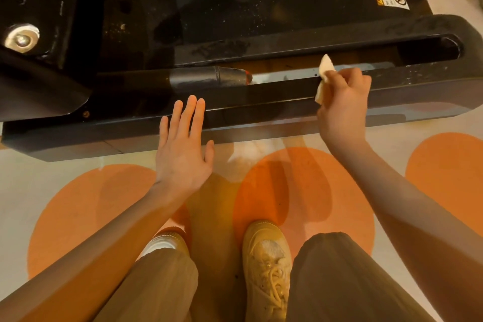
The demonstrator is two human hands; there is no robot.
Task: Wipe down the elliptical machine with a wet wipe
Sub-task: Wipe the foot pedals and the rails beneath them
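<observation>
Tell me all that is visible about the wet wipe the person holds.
The wet wipe is a small, off-white, soft-looking sheet, folded or bunched into a crumpled pad. The right hand pinches it in the curled fingers, so its middle is hidden; one pointed corner sticks up above the fingers and another end hangs below them. It sits at the near black rail of the elliptical machine, over the rail's upper edge. Whether it presses on the rail cannot be told.

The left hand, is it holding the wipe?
No, the left hand is open and flat with nothing in it; the right hand pinches the wipe.
</observation>
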